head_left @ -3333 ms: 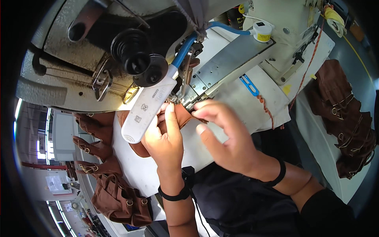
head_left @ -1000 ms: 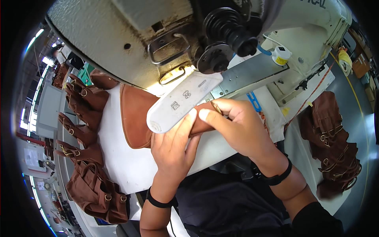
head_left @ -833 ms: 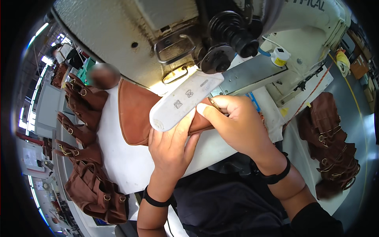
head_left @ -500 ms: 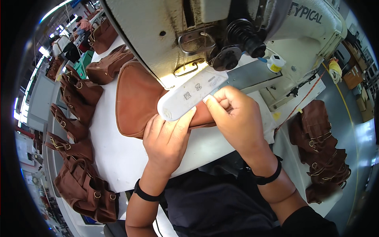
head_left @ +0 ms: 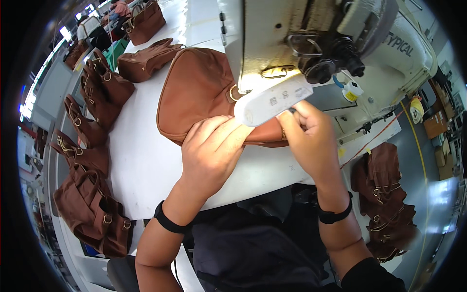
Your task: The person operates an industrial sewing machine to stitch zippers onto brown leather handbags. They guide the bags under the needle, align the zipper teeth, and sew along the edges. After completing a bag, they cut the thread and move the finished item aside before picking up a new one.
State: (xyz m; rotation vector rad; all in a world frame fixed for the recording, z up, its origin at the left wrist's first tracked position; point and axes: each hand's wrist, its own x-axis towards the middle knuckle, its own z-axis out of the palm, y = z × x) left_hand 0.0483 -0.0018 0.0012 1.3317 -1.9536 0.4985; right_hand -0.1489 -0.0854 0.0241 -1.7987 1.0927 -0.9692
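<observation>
A brown leather bag (head_left: 197,92) lies under the head of a sewing machine (head_left: 265,44). My left hand (head_left: 211,151) rests on the bag's near side, fingers stretched forward over the leather; its thumb and some fingertips are out of sight. At the bag's right end, my right hand (head_left: 314,141) is closed, thumb against curled fingers, pinching the edge beside some gold zipper teeth (head_left: 283,134). A white oblong fitting (head_left: 272,101) on the machine covers the stitching spot and part of both hands' fingertips. A gold ring (head_left: 234,92) on a leather tab shows beside it.
Several brown bags (head_left: 92,214) line the white table's (head_left: 146,168) left side. More brown leather pieces (head_left: 382,199) with gold hardware are heaped at right. A small white bottle (head_left: 351,91) stands on the machine. People (head_left: 90,29) sit far left.
The view has shifted, so machine and bag appear further right and higher. The bag's gold ring and tab have come into sight. Both hands stay on the bag.
</observation>
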